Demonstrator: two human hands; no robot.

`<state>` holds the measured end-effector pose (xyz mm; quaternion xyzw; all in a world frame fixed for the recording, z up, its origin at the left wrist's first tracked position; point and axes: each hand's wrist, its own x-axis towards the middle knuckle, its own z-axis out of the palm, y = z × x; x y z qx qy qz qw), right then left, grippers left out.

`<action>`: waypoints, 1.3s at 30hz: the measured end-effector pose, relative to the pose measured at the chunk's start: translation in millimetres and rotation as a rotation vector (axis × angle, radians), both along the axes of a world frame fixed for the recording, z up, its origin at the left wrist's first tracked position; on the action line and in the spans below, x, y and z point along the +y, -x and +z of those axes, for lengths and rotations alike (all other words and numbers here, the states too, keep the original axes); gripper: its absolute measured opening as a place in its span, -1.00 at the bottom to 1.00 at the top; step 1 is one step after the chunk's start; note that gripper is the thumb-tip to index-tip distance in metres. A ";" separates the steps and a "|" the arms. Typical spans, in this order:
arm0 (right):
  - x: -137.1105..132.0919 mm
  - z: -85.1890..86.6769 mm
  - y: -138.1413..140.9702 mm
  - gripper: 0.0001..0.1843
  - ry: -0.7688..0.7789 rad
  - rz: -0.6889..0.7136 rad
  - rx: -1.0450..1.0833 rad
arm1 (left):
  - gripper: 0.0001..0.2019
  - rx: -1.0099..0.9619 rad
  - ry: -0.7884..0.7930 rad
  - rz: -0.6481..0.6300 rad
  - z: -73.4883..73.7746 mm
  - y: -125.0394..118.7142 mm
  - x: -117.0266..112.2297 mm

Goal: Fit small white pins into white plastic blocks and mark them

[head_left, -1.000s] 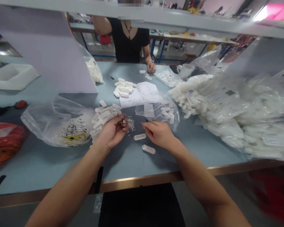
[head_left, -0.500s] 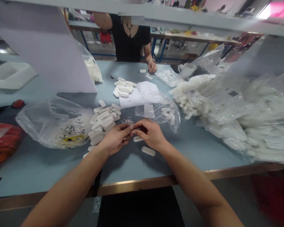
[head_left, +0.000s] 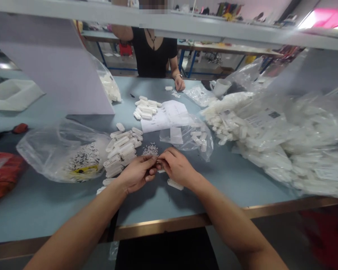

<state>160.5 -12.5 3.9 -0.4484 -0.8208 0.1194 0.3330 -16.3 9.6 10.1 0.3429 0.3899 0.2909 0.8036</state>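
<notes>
My left hand (head_left: 139,173) and my right hand (head_left: 177,167) meet fingertip to fingertip over the table, both closed in a pinch. Whatever sits between the fingers is too small and too covered to make out. Just beyond the fingertips lies a scatter of tiny white pieces (head_left: 150,149). To the left of my left hand is a heap of white oblong plastic parts (head_left: 123,145). One similar white plastic part (head_left: 175,184) lies under my right hand, and another is mostly hidden by the fingers.
A clear bag (head_left: 53,150) of small black-and-white pieces lies left. Large clear bags (head_left: 270,127) of white parts fill the right. Behind are printed paper (head_left: 165,116), a white mug (head_left: 221,87) and a co-worker's hand (head_left: 179,83). A shelf (head_left: 186,24) crosses above; an upright panel (head_left: 53,67) stands left.
The view has tilted up slightly, so things sit a little lower. My right fingers have closed in nearer to my left fingertips, covering more of the white part beneath.
</notes>
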 end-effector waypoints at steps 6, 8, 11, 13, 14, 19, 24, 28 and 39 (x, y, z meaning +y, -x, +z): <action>-3.0 1.8 -3.9 -0.87 0.072 -0.089 0.164 | -0.69 0.070 0.000 0.053 4.0 1.6 2.8; -3.5 3.6 -7.2 -0.90 0.140 -0.141 0.207 | -0.68 0.108 -0.002 0.062 4.7 3.7 4.2; -4.0 3.6 -10.7 -0.90 0.244 -0.186 0.308 | -0.67 0.159 -0.017 0.054 5.1 5.4 5.0; -4.1 1.0 -11.2 -0.90 0.285 -0.192 0.374 | -0.68 0.167 -0.039 0.016 4.9 5.6 4.5; -4.0 -0.6 -11.1 -0.91 0.293 -0.198 0.395 | -0.69 0.168 -0.055 -0.007 4.9 5.6 4.1; -1.6 -4.7 -13.7 -0.88 0.242 -0.193 0.381 | -0.69 0.303 -0.209 -0.067 8.0 7.6 4.2; 1.5 -1.2 -21.7 -0.78 0.119 -0.111 0.267 | -0.79 0.830 -0.772 -0.250 10.1 10.2 7.7; 0.2 1.0 -23.7 -0.80 0.132 -0.104 0.225 | -0.74 1.028 -0.963 -0.407 4.2 9.0 6.5; 1.4 -0.7 -26.5 -0.85 0.238 0.014 0.141 | -0.63 1.216 -1.074 -0.560 -7.8 1.5 -3.3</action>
